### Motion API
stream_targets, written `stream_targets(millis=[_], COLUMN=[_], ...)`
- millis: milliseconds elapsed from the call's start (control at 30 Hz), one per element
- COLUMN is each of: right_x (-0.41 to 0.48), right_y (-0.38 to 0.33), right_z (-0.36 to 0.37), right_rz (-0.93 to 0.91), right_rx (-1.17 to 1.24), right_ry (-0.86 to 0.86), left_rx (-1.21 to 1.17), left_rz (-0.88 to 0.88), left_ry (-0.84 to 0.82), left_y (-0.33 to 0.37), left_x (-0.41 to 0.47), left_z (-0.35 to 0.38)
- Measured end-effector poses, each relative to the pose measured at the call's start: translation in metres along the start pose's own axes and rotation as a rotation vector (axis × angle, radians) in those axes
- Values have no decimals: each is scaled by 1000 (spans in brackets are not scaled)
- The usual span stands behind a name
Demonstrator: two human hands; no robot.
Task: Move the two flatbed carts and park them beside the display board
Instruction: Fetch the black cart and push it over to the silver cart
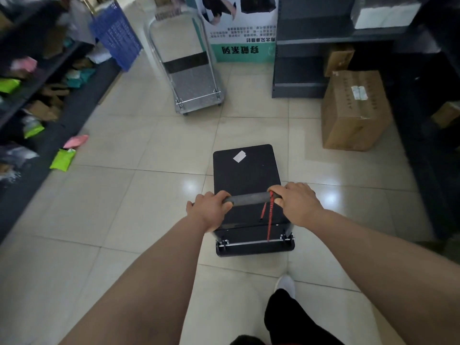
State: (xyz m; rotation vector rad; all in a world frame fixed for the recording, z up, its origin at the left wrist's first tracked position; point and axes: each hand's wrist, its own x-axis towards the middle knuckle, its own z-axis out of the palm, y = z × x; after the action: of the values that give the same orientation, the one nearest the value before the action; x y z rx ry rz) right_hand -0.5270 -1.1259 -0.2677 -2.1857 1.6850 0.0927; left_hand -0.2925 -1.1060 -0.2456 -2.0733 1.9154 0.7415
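Note:
A black flatbed cart [245,170] with a white sticker on its deck stands on the tiled floor right in front of me. My left hand [211,211] and my right hand [297,204] both grip its black padded handle [250,198], from which a red cord hangs. Farther ahead a silver flatbed cart [194,82] with an upright tubular handle stands just left of the display board [242,28], a white and teal poster with printed text.
Dark shelving with packets runs along the left wall, with a green packet [62,159] and a pink one [76,141] on the floor. A blue crate [115,37] leans at back left. A large cardboard box [354,109] and dark shelves stand on the right.

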Motion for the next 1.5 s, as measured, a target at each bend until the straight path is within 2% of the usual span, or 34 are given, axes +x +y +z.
stream_targets(millis=[367, 733, 967, 1167, 1500], right_x=[130, 269, 344, 383, 400], right_y=[1, -39, -63, -64, -63], right_z=[-36, -74, -82, -86, -103], right_rz=[-48, 64, 98, 102, 81], right_rx=[-16, 26, 50, 52, 50], right_ry=[46, 13, 61, 69, 16], left_rx=[-49, 3, 51, 42, 10], left_rz=[-33, 61, 90, 95, 75], left_ry=[38, 19, 1, -1, -27], left_y=[-13, -63, -94, -104, -102], left_x=[106, 240, 310, 346, 366], left_z=[-60, -146, -194, -215, -230])
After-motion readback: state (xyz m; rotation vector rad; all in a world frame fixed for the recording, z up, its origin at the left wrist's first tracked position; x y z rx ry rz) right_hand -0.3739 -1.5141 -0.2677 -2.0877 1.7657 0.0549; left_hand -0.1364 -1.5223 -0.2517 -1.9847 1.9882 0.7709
